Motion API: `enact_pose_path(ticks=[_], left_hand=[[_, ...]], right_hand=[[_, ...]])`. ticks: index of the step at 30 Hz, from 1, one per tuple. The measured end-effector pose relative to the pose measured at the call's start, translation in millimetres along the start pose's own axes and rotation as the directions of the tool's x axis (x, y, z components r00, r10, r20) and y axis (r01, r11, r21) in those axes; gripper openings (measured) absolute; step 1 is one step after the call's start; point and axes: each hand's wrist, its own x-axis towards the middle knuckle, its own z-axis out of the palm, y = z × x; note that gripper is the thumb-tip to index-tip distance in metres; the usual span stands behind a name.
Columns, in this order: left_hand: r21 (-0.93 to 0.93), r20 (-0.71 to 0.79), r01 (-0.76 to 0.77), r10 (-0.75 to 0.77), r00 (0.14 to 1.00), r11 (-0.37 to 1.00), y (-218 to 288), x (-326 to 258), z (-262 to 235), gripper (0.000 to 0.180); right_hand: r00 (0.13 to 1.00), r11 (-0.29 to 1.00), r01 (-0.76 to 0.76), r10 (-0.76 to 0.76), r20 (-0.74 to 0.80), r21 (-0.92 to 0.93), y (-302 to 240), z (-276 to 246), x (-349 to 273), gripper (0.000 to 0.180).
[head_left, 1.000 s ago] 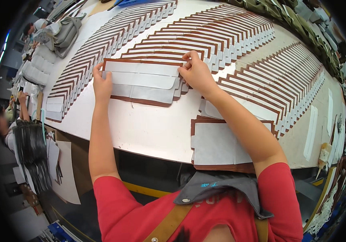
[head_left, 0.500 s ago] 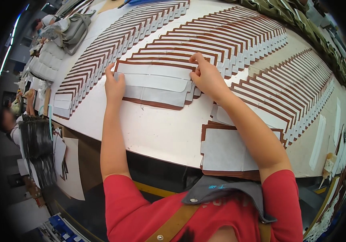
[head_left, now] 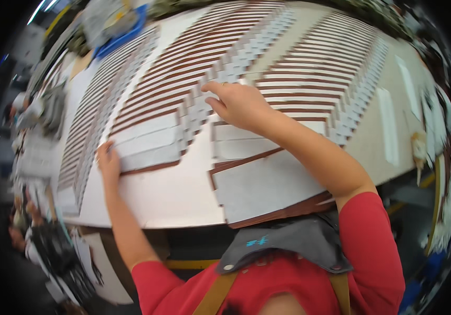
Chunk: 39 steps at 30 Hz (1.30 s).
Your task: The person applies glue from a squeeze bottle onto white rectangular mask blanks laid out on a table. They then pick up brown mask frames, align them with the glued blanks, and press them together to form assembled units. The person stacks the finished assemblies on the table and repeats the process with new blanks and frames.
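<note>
Long rows of overlapping grey panels with brown edges cover a white table. My left hand lies flat against the left end of the nearest panels of one row. My right hand presses fingers on the right end of that row, over the panels there. A stack of larger grey panels with brown undersides lies at the table's near edge under my right forearm. Neither hand lifts anything.
More rows of panels fan across the right side of the table. White strips lie at the far right. A blue tray sits at the back left. Another person is at the lower left, beside dark hanging pieces.
The view has tilted and blurred, so the table looks swung round. Both hands stay on the ends of the same panel group; the right hand has shifted a little along the row.
</note>
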Motion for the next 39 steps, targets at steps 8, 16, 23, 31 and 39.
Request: enact_pose_path(ticks=[8, 16, 23, 31, 39], left_hand=[[-0.011, -0.116, -0.169, 0.167, 0.979, 0.986, 58.8, 3.0, -5.8, 0.026], [-0.173, 0.035, -0.405, 0.417, 0.908, 0.898, 224.3, -12.7, 23.4, 0.022], [-0.361, 0.123, -0.418, 0.486, 0.865, 0.834, 295.6, -53.0, 21.4, 0.021], [-0.733, 0.643, 0.392, 0.378, 0.666, 0.556, 346.1, -111.0, 38.1, 0.037], [-0.685, 0.728, 0.721, 0.087, 0.68, 0.105, 332.0, -133.0, 56.5, 0.034]], right_hand=[[0.743, 0.607, -0.652, 0.393, -0.542, -0.454, 214.2, -196.2, -151.3, 0.019], [0.643, 0.357, -0.74, 0.623, -0.446, -0.57, 226.9, -196.3, -154.6, 0.016], [0.687, 0.665, -0.695, 0.5, -0.528, -0.273, 231.4, -219.7, -159.0, 0.009], [0.664, 0.708, 0.268, 0.356, -0.658, 0.654, 50.6, -185.9, -150.4, 0.013], [0.847, 0.03, 0.171, 0.506, -0.163, 0.985, 16.2, -105.1, -153.1, 0.016]])
